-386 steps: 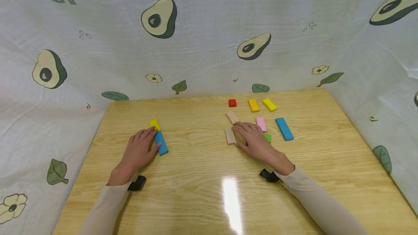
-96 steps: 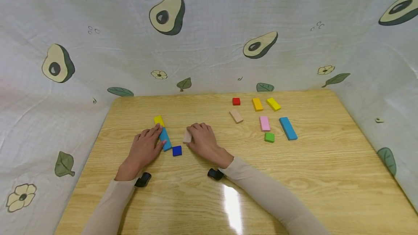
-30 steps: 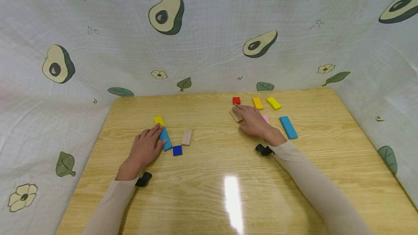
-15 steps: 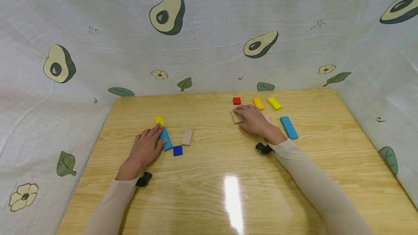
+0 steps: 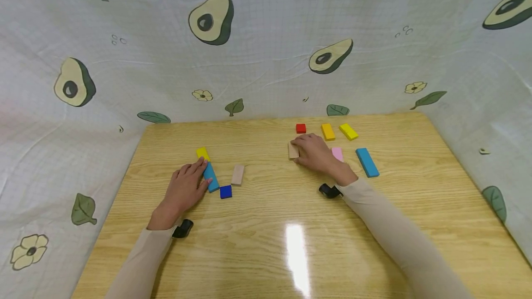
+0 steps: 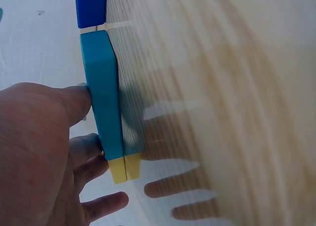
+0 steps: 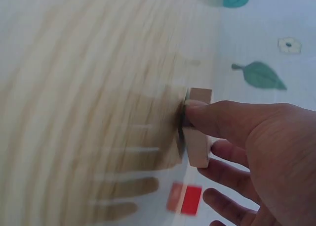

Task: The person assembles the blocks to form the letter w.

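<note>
My left hand (image 5: 183,190) rests on the table's left side, its fingers and thumb touching a long light-blue block (image 5: 211,178). A yellow block (image 5: 202,153) lies end to end with it, beyond the fingertips. In the left wrist view, thumb and fingers lie against the top of the light-blue block (image 6: 102,92). To the right, my right hand (image 5: 317,153) pinches a natural-wood block (image 5: 293,150) between thumb and fingers; the right wrist view shows the thumb across this wood block (image 7: 198,147). A dark-blue square block (image 5: 226,192) and another wood block (image 5: 238,175) lie between the hands.
Behind the right hand lie a red block (image 5: 301,128), an orange block (image 5: 328,132) and a yellow block (image 5: 348,131). A pink block (image 5: 337,154) shows partly beside it, a second blue block (image 5: 367,162) farther right. Patterned cloth (image 5: 266,50) hangs behind the table (image 5: 257,243).
The dark-blue block and one wood block came over near the left hand. My right hand let that wood block go, reached right, and took the other, which is now turned and slightly left.
</note>
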{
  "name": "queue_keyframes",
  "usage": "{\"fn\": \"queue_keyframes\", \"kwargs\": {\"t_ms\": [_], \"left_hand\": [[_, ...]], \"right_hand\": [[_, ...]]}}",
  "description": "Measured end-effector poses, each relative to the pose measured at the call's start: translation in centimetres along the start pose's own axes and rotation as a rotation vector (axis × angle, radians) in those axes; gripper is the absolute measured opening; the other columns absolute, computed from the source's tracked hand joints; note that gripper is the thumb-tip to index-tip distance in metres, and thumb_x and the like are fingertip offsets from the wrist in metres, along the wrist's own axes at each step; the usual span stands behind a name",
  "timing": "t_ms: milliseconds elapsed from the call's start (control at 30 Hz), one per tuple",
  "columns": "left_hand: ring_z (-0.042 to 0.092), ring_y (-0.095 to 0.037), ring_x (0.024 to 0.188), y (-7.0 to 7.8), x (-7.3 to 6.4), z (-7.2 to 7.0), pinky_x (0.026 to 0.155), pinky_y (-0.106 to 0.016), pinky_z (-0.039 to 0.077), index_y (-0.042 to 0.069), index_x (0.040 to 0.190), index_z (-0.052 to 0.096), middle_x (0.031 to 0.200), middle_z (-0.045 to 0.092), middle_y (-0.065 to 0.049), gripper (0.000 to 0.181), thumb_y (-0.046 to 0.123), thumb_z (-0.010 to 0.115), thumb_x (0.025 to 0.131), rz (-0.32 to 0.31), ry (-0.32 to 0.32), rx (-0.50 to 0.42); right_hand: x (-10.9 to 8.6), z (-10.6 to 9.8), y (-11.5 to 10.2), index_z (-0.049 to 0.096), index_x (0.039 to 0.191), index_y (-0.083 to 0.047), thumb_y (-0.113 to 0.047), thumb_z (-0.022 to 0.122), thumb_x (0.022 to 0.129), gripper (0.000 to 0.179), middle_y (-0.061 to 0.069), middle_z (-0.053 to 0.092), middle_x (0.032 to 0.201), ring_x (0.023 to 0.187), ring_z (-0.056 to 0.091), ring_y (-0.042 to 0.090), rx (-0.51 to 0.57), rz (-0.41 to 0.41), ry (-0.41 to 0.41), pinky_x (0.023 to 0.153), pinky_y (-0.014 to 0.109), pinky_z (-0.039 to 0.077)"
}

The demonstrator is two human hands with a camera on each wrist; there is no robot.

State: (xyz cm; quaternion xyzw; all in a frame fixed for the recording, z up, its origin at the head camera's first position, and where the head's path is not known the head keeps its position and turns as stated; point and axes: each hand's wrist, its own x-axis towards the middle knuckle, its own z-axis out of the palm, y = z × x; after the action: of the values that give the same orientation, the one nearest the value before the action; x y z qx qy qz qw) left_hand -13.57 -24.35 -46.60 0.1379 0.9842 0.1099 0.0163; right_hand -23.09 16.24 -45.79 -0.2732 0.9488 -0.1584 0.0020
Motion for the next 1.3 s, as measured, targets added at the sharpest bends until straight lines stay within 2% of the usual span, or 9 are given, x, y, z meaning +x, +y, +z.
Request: {"fn": "queue_keyframes", "kwargs": {"t_ms": [200, 400, 633, 967, 1300], "left_hand": [[0.043, -0.049, 0.143, 0.2, -0.1, -0.1, 0.115, -0.067, 0.035, -0.002, 0.158, 0.046, 0.164, 0.043, -0.021, 0.060, 0.029, 0.061, 0.108, 0.011, 0.014, 0.005], [0.042, -0.048, 0.144, 0.0, -0.3, -0.1, 0.116, -0.067, 0.034, -0.002, 0.159, 0.045, 0.165, 0.041, -0.021, 0.061, 0.029, 0.060, 0.109, 0.001, 0.011, 0.004], [0.041, -0.048, 0.145, -0.2, -0.2, 0.1, 0.117, -0.067, 0.032, -0.001, 0.160, 0.043, 0.167, 0.040, -0.020, 0.061, 0.029, 0.058, 0.109, 0.001, 0.003, -0.001], [0.042, -0.047, 0.145, 0.0, 0.1, 0.0, 0.116, -0.066, 0.034, -0.001, 0.160, 0.044, 0.167, 0.040, -0.020, 0.061, 0.029, 0.059, 0.109, 0.007, 0.013, 0.006], [0.041, -0.047, 0.146, -0.1, 0.0, -0.1, 0.116, -0.066, 0.033, -0.001, 0.161, 0.042, 0.167, 0.039, -0.020, 0.061, 0.029, 0.058, 0.109, -0.004, 0.000, -0.008]], "right_hand": [[0.6, 0.4, -2.8, 0.065, 0.142, 0.000, -0.024, 0.085, 0.092, 0.059, 0.019, 0.064, 0.142, 0.133, 0.055, 0.042, 0.026, 0.020, 0.013, 0.112, 0.060, 0.042], [2.0, 1.3, -5.5, 0.066, 0.142, -0.001, -0.030, 0.084, 0.093, 0.060, 0.016, 0.065, 0.141, 0.127, 0.058, 0.038, 0.052, 0.024, 0.028, 0.109, 0.055, 0.045], [3.6, 2.4, -7.9, 0.066, 0.142, -0.003, -0.032, 0.083, 0.095, 0.057, 0.014, 0.066, 0.140, 0.128, 0.057, 0.037, 0.083, 0.036, 0.038, 0.111, 0.054, 0.044], [5.2, 3.2, -10.0, 0.067, 0.140, -0.004, -0.032, 0.082, 0.096, 0.055, 0.014, 0.067, 0.139, 0.129, 0.058, 0.036, 0.101, 0.052, 0.049, 0.109, 0.052, 0.046], [6.4, 4.2, -11.1, 0.069, 0.140, -0.006, -0.036, 0.080, 0.096, 0.054, 0.013, 0.067, 0.138, 0.128, 0.058, 0.036, 0.099, 0.094, 0.030, 0.107, 0.051, 0.047]]}}
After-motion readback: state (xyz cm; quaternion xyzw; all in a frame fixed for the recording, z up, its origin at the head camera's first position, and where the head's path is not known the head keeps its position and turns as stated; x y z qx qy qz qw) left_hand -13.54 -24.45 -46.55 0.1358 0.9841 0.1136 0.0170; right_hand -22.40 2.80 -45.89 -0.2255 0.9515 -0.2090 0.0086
